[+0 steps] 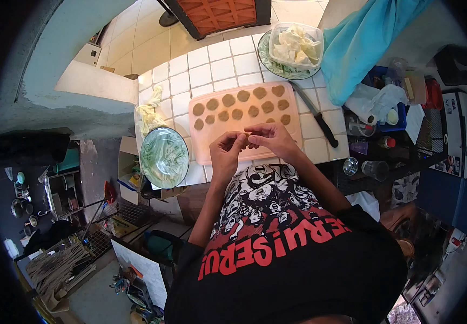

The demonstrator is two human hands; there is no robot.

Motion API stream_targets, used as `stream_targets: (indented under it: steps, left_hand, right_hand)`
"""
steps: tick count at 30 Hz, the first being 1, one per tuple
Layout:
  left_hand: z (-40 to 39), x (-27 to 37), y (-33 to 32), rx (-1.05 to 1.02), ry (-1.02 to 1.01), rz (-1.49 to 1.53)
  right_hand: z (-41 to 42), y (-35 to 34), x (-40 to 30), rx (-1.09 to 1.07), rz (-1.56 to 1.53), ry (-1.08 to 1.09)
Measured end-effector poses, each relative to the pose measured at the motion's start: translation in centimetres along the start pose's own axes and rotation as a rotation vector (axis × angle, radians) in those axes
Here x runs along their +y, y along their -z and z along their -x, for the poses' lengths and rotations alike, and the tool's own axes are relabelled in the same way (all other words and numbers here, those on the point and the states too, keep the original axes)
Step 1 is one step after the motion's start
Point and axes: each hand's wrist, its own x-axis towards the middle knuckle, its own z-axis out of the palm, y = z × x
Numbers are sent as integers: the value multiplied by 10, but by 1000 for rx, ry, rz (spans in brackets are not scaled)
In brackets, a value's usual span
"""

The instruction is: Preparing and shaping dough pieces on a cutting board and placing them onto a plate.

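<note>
A pink cutting board (217, 141) lies on the table, bearing several flat, round brown dough-like pieces (237, 114) in two rough rows. Above its near edge, my left hand (226, 154) and my right hand (277, 141) meet at the fingertips. Pinched between them is a small brown piece (248, 135), mostly hidden by the fingers. My right hand partly covers the end of the lower row. To the right of the board, a knife (313, 113) with a black handle lies with its blade tip near the far corner.
At the left table edge sits a green marbled bowl (164, 158), with crumpled pale wrapping (151, 109) behind it. A clear plastic tub (296, 44) holding pale, crumpled material rests on a green marbled plate (270, 62). A turquoise cloth (351, 52) hangs beside the white tiled table (221, 73).
</note>
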Motion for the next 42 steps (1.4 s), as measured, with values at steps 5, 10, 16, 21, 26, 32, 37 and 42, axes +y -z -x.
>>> stream_targets:
  steps: [5, 10, 16, 21, 26, 32, 37, 42]
  left_hand:
    - [2, 0, 2, -92, -10, 12]
    - [1, 1, 4, -57, 54, 32]
    - [-2, -1, 1, -47, 84, 75]
    - [-2, -2, 1, -86, 56, 53]
    - [-3, -3, 4, -70, 64, 17]
    - [-1, -4, 3, -53, 109, 57]
    - [0, 1, 1, -106, 128, 67]
    - [1, 5, -1, -104, 123, 140]
  right_hand:
    - [-1, 0, 1, -28, 50, 53]
    - [-2, 3, 5, 40, 23, 86]
    - [-1, 2, 3, 69, 4, 89]
    - [-3, 4, 5, 34, 14, 74]
    - [-3, 4, 6, -1, -55, 17]
    - [-3, 2, 3, 12, -69, 32]
    - [-1, 3, 2, 50, -43, 88]
    - [-1, 4, -1, 68, 1, 121]
